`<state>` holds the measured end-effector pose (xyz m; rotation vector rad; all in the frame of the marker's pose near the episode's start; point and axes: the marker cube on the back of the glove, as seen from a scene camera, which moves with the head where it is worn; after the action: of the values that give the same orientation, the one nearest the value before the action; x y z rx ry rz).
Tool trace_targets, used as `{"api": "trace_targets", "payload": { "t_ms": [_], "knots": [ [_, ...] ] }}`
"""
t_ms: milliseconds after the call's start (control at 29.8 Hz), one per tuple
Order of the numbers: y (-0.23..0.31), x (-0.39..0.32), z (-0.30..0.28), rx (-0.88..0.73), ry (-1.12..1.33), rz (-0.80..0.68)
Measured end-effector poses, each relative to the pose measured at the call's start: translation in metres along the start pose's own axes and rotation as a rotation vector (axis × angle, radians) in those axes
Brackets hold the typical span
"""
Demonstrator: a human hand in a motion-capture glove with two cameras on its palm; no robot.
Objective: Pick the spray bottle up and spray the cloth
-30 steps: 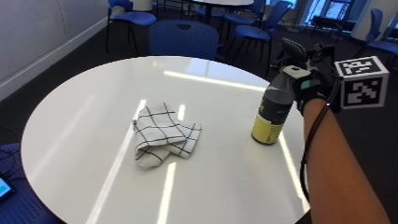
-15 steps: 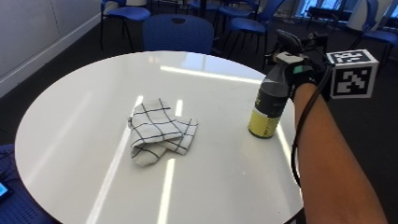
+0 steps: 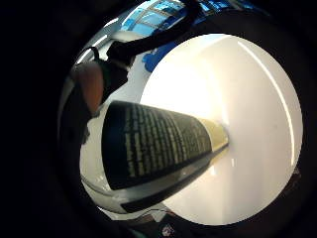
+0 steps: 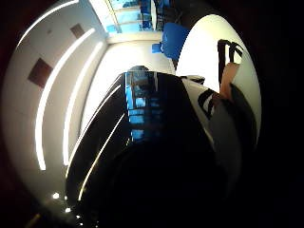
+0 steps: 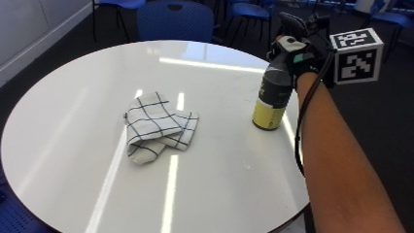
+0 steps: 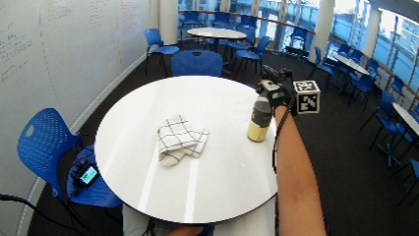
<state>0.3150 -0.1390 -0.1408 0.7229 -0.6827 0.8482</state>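
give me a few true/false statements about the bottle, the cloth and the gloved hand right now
1. The spray bottle stands upright on the table. True.
2. The cloth is draped over the bottle. False: it lies crumpled on the table, apart from the bottle.
3. The right hand is at the bottle's spray head. True.
4. The bottle is lifted clear of the table. False: its base rests on the tabletop.
5. The cloth is plain blue. False: it is white with a dark check.

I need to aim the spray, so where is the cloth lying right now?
In the outside view the cloth lies crumpled near the middle of the white table, apart from the spray bottle standing nearer the gloved right hand.
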Motion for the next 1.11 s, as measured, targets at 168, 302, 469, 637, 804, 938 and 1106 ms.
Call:
{"api": "trace_targets", "payload": {
  "t_ms": [168, 302, 469, 637, 804, 938, 1106],
  "knots": [
    [-0.001, -0.023, 0.011, 0.035, -0.002, -0.05],
    [0.001, -0.027, 0.019, 0.097, -0.005, -0.08],
    [0.003, -0.031, 0.022, 0.125, -0.017, -0.112],
    [0.005, -0.034, 0.023, 0.157, -0.023, -0.137],
    [0.007, -0.03, 0.025, 0.179, -0.028, -0.152],
    [0.008, -0.026, 0.024, 0.211, -0.033, -0.16],
    [0.009, -0.003, 0.031, 0.226, -0.04, -0.135]
  ]
}}
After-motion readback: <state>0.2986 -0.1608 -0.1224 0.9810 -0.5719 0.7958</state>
